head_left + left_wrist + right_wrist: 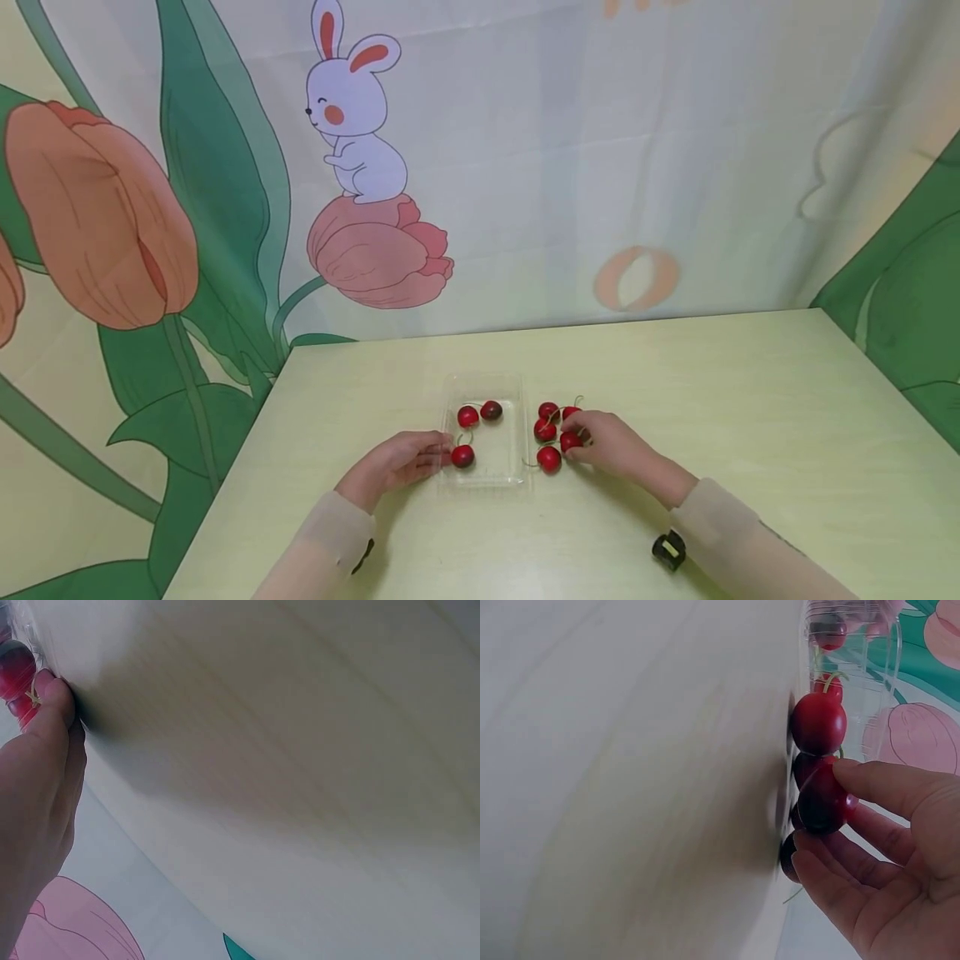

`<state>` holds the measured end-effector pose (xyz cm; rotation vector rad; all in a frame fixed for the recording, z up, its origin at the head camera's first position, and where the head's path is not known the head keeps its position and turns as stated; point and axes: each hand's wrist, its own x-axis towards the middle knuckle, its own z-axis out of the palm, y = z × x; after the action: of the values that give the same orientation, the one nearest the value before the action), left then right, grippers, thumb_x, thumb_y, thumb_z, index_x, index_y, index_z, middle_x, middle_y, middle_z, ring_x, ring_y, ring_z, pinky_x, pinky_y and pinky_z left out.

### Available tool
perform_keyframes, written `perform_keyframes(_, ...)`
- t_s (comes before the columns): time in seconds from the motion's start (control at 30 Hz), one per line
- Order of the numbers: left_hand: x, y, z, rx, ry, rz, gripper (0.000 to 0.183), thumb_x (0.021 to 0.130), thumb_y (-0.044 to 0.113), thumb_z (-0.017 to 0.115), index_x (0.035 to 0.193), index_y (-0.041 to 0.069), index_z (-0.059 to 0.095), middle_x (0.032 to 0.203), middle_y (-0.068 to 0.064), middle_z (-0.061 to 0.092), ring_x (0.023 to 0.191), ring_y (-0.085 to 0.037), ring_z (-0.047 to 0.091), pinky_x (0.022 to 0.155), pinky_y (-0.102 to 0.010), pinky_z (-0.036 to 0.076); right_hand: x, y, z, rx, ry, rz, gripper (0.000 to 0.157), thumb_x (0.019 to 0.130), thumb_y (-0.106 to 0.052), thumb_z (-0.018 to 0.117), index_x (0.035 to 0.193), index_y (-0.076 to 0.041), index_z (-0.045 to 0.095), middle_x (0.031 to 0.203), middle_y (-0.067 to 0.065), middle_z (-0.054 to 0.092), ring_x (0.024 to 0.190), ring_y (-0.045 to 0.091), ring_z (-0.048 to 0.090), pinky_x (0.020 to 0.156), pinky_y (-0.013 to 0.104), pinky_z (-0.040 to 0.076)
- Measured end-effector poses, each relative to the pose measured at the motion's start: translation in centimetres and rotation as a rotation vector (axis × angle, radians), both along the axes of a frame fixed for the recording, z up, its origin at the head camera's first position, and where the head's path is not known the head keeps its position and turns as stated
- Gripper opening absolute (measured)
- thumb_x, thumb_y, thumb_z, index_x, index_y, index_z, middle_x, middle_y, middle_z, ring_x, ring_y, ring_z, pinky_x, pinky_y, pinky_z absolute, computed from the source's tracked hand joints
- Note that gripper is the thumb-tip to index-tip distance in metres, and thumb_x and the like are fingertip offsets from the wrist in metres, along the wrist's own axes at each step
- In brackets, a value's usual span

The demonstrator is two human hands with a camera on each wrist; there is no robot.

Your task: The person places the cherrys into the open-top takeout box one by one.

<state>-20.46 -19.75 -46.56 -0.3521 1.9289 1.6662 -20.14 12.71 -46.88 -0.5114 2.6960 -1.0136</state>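
A clear plastic box (487,482) lies on the table with three dark red cherries inside, one of them a cherry (462,456) near its left wall. My left hand (408,458) holds the box's left side, fingertips right at the wall; the left wrist view shows the thumb by the rim. To the right of the box, my right hand (611,446) has its thumb and fingers around a cherry (823,802). Several loose cherries lie close about it, among them a cherry (549,459) at the near end and a cherry (548,412) farther back.
The pale wooden table (735,400) ends at a printed curtain (510,183) behind it, with a rabbit and tulips. A small black device (669,550) sits at the right wrist, beside the sleeve.
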Motion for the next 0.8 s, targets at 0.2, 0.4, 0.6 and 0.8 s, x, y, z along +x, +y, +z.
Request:
perform_keyframes(0.2,0.0,-0.1,0.0,-0.014,-0.004,0.006,0.036,0.104,0.021,0.055,0.129,-0.004,0.063,0.096,0.001,0.07,0.091,-0.012,0.065,0.079,-0.018,0.05,0.1,0.1,0.5,0.001,-0.006,-0.018,0.03,0.088,-0.006,0.076,0.117,-0.002,0.07,0.101,0.006,0.072,0.091,0.017,0.064,0.079,0.031,0.054)
perform_keyframes(0.4,-0.1,0.0,-0.1,-0.017,-0.005,0.017,0.036,0.104,0.021,0.055,0.129,-0.004,0.064,0.096,0.001,0.071,0.089,-0.011,0.066,0.078,-0.018,0.051,0.0,0.1,0.8,0.001,0.007,-0.019,0.028,0.089,-0.007,0.075,0.115,-0.002,0.07,0.104,0.007,0.072,0.095,0.02,0.066,0.085,0.038,0.057)
perform_keyframes(0.6,0.0,0.0,0.0,-0.019,-0.002,0.022,0.036,0.104,0.022,0.057,0.128,-0.004,0.064,0.097,0.0,0.072,0.089,-0.011,0.067,0.078,-0.018,0.051,-0.2,0.2,0.8,-0.019,0.047,-0.014,0.028,0.09,-0.007,0.075,0.116,-0.001,0.069,0.107,0.009,0.073,0.1,0.023,0.068,0.09,0.042,0.058)
perform_keyframes(0.8,0.0,-0.1,-0.2,-0.019,-0.008,0.026,0.035,0.104,0.021,0.056,0.127,-0.004,0.065,0.096,0.0,0.072,0.089,-0.011,0.066,0.078,-0.018,0.051,-0.2,0.1,1.3,-0.062,0.09,0.0,0.028,0.091,-0.008,0.074,0.117,0.0,0.069,0.107,0.011,0.074,0.1,0.024,0.069,0.089,0.042,0.059)
